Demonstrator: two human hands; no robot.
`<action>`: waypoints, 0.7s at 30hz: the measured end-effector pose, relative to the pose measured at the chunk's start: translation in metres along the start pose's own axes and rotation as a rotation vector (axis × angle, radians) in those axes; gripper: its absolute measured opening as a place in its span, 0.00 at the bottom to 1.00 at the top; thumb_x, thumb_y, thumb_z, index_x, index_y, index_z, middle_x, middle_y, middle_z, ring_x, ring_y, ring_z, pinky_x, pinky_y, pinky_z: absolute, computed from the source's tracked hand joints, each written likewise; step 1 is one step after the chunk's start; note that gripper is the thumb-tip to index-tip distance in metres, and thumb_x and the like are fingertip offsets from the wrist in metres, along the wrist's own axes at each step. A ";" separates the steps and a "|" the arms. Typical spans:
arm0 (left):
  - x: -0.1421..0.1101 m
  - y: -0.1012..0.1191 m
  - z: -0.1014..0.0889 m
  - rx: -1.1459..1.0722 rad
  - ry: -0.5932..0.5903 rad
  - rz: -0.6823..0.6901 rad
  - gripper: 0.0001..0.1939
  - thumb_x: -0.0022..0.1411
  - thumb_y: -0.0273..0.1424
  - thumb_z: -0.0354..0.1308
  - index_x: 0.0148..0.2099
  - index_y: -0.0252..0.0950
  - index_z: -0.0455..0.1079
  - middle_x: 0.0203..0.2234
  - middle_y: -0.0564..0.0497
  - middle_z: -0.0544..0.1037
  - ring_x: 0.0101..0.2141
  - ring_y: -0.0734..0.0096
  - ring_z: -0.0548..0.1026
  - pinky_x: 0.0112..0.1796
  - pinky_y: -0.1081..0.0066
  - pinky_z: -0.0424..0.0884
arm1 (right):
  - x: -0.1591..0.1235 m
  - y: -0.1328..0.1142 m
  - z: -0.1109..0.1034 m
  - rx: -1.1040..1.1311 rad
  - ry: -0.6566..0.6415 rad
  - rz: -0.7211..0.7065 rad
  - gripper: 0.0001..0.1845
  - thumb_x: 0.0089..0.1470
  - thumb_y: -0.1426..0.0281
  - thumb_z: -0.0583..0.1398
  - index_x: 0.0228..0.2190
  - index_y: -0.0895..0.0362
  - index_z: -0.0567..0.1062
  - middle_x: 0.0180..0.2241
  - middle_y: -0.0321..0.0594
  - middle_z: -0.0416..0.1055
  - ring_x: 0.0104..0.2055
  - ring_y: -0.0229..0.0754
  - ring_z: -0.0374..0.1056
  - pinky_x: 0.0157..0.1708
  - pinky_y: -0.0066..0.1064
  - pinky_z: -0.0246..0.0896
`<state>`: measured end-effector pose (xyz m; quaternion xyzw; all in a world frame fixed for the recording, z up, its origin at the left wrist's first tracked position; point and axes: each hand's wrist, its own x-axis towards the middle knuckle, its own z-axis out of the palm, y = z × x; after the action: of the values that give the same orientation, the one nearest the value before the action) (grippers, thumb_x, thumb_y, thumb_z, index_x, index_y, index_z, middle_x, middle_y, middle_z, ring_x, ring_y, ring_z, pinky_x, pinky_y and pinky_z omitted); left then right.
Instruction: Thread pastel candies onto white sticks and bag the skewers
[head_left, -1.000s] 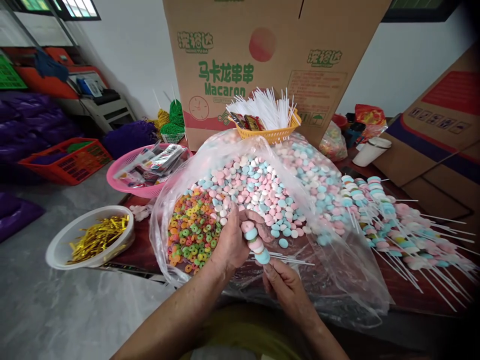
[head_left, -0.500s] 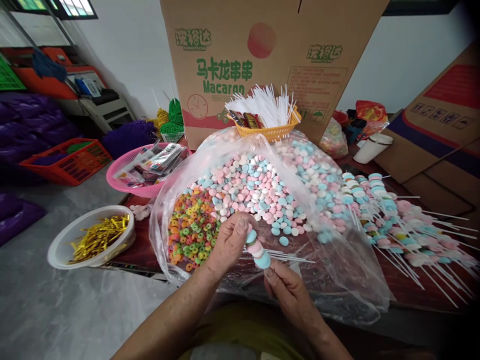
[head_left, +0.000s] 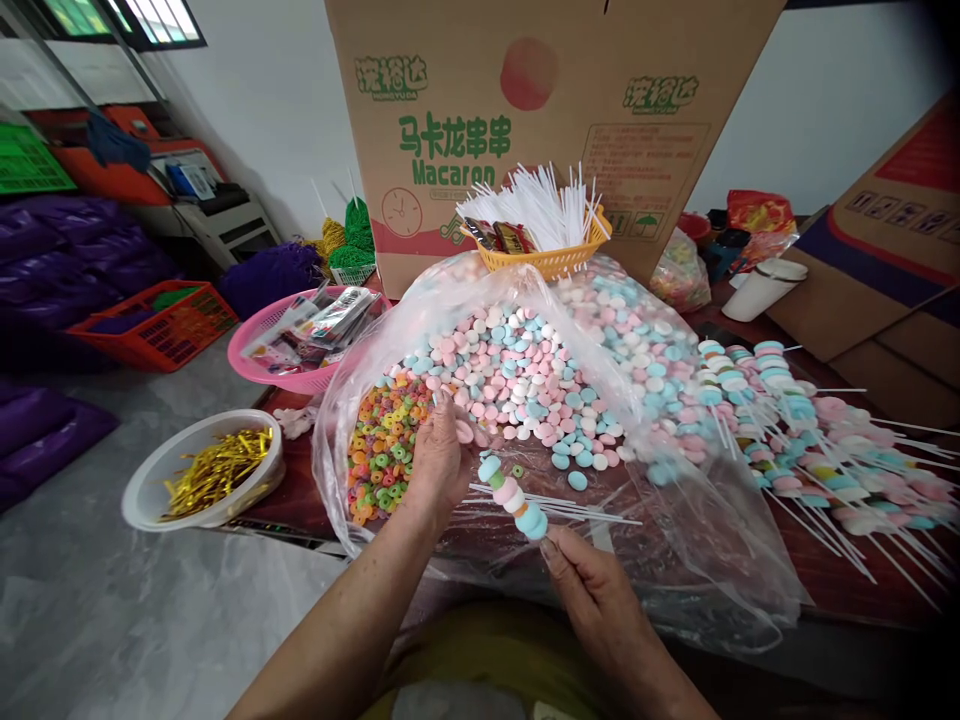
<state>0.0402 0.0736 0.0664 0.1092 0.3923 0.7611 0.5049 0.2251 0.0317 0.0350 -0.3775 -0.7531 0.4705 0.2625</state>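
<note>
In my right hand (head_left: 589,575), thumb and fingers are closed on the lower end of a candy skewer (head_left: 514,498). Blue, pink and white candy discs are threaded on it with small green and orange rings between. The skewer tilts up to the left, a blue disc at its top. My left hand (head_left: 441,455) is at the edge between the colourful ring candies (head_left: 386,430) and the pastel candy discs (head_left: 517,365). A pink candy disc (head_left: 464,432) shows at its inner side, apparently held; its fingertips are partly hidden. Loose white sticks (head_left: 577,510) lie behind the skewer.
Finished candy skewers (head_left: 832,450) are piled at the right. A yellow basket (head_left: 559,262) of white sticks stands before a large cardboard box (head_left: 480,60). At the left are a pink basket (head_left: 251,345) with packets and a tub (head_left: 142,490) of gold ties. Clear plastic sheeting (head_left: 712,560) surrounds the candy.
My left hand has left the top of the skewer and moved up and left to the candy pile. The skewer's upper end is now uncovered; my right hand still holds its lower end.
</note>
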 end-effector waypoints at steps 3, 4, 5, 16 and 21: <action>0.002 0.003 -0.006 -0.006 -0.027 -0.113 0.20 0.52 0.47 0.61 0.25 0.34 0.66 0.14 0.56 0.70 0.16 0.76 0.69 0.29 0.69 0.73 | 0.000 0.002 0.000 -0.019 0.033 0.022 0.16 0.60 0.62 0.47 0.23 0.55 0.60 0.21 0.32 0.54 0.25 0.35 0.50 0.25 0.25 0.50; 0.002 0.003 -0.006 -0.014 -0.001 -0.163 0.18 0.53 0.45 0.61 0.26 0.34 0.66 0.14 0.56 0.70 0.16 0.75 0.70 0.29 0.69 0.73 | 0.001 0.002 0.000 -0.030 0.035 0.026 0.17 0.60 0.61 0.47 0.23 0.55 0.60 0.21 0.32 0.54 0.25 0.35 0.50 0.25 0.26 0.50; 0.000 0.004 -0.005 -0.024 0.038 -0.206 0.17 0.53 0.43 0.62 0.26 0.34 0.66 0.14 0.56 0.70 0.17 0.74 0.71 0.29 0.68 0.73 | 0.002 0.002 0.001 -0.040 0.035 0.029 0.17 0.60 0.61 0.47 0.23 0.55 0.60 0.21 0.32 0.54 0.25 0.35 0.50 0.25 0.26 0.50; -0.011 -0.004 0.001 0.043 0.016 -0.356 0.12 0.53 0.36 0.63 0.28 0.31 0.69 0.16 0.52 0.72 0.22 0.69 0.74 0.28 0.68 0.73 | 0.006 0.003 0.003 -0.094 0.031 0.052 0.18 0.61 0.60 0.46 0.24 0.56 0.62 0.21 0.31 0.53 0.25 0.35 0.49 0.25 0.27 0.48; -0.007 -0.010 -0.005 0.154 -0.044 -0.154 0.16 0.42 0.36 0.70 0.29 0.31 0.71 0.21 0.51 0.76 0.23 0.72 0.74 0.27 0.72 0.71 | 0.004 0.004 0.004 -0.069 0.040 0.038 0.18 0.61 0.60 0.46 0.25 0.57 0.64 0.22 0.32 0.54 0.25 0.35 0.50 0.26 0.27 0.49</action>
<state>0.0474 0.0665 0.0575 0.1340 0.4455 0.6851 0.5605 0.2213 0.0338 0.0297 -0.4097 -0.7562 0.4418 0.2553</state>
